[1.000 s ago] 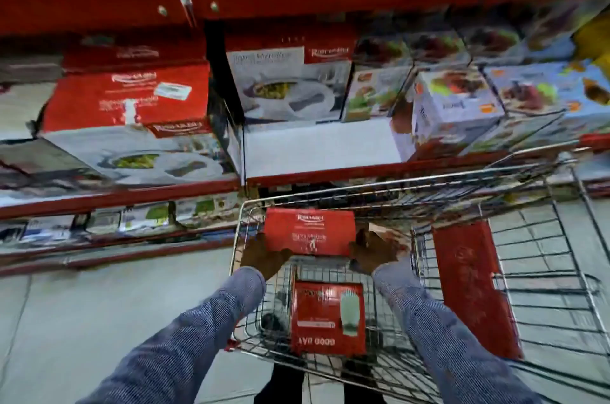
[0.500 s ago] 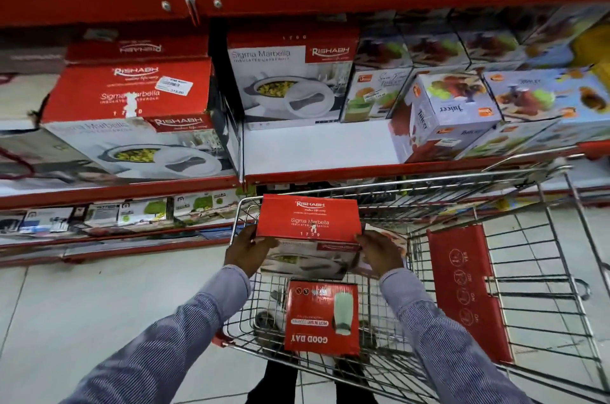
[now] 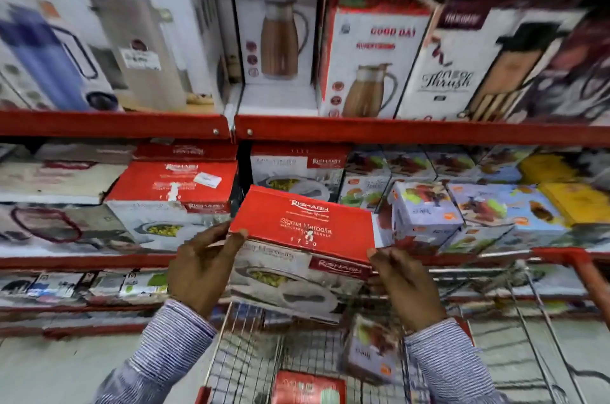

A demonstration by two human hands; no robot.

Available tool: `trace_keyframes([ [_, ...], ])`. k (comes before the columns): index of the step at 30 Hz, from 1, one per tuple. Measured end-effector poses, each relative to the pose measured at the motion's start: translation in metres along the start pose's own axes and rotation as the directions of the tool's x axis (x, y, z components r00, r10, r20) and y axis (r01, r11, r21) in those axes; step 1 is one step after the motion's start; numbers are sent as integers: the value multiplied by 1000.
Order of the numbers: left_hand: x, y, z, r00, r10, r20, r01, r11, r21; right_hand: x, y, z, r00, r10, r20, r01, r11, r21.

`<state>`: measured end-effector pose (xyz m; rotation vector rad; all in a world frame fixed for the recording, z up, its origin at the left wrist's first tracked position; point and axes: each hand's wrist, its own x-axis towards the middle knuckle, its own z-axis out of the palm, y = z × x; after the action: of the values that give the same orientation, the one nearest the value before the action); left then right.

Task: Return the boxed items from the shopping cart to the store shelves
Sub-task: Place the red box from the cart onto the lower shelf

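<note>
We've got the Rishabh casserole box (image 3: 305,238) up off the shopping cart (image 3: 561,304), level with the red shelf edge (image 3: 99,260). Red top reads "Rishabh", "Sigma Marbella", "1700"; the white front shows a casserole. Left hand (image 3: 201,268) and right hand (image 3: 404,284) have fingers clamped on its ends. Two boxes are visible below it in the cart: a Juicer box (image 3: 369,350) and a red box (image 3: 308,387).

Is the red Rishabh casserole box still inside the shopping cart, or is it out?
Out. Both hands, left hand and right hand, hold the casserole box above the shopping cart, level with the shelf; not yet on it.
</note>
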<state>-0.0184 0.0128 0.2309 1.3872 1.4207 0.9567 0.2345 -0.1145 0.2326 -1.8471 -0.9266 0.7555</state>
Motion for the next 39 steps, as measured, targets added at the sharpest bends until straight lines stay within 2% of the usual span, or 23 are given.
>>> trace_keyframes([
  [5,12,26,2,996,39,-81,-44,997,-60,25,-35,-11,995,-101,14,102,991,-88],
  [9,23,28,9,992,53,-110,-60,997,-54,52,-39,-14,991,-130,36,132,990,-58],
  [12,30,25,18,991,43,-128,-47,999,-26,68,-35,-8,992,-117,56,120,991,-53],
  [16,35,15,31,990,-44,-132,37,998,-50,94,-13,6,996,-63,63,71,988,-139],
  [19,39,7,39,991,-84,-109,79,996,-48,108,5,17,999,9,46,-2,986,-166],
  [22,44,-2,47,996,-66,-62,64,998,-20,118,20,23,998,47,30,-42,986,-162],
  [26,52,-3,52,998,-54,27,54,998,14,126,15,23,992,61,109,-43,986,-164],
  [28,57,-7,54,994,-44,104,44,999,-1,123,6,23,988,72,136,-55,991,-125],
  [32,55,-11,50,985,-38,171,46,998,-43,111,3,22,975,95,201,-97,995,-1],
  [35,36,-18,45,982,-26,189,33,999,-33,95,21,19,977,98,188,-112,992,63],
  [37,20,-41,44,974,-74,212,62,996,65,78,52,22,978,142,154,-155,985,77],
  [39,2,-69,46,945,-195,261,171,979,112,55,87,28,959,250,130,-257,966,36],
])
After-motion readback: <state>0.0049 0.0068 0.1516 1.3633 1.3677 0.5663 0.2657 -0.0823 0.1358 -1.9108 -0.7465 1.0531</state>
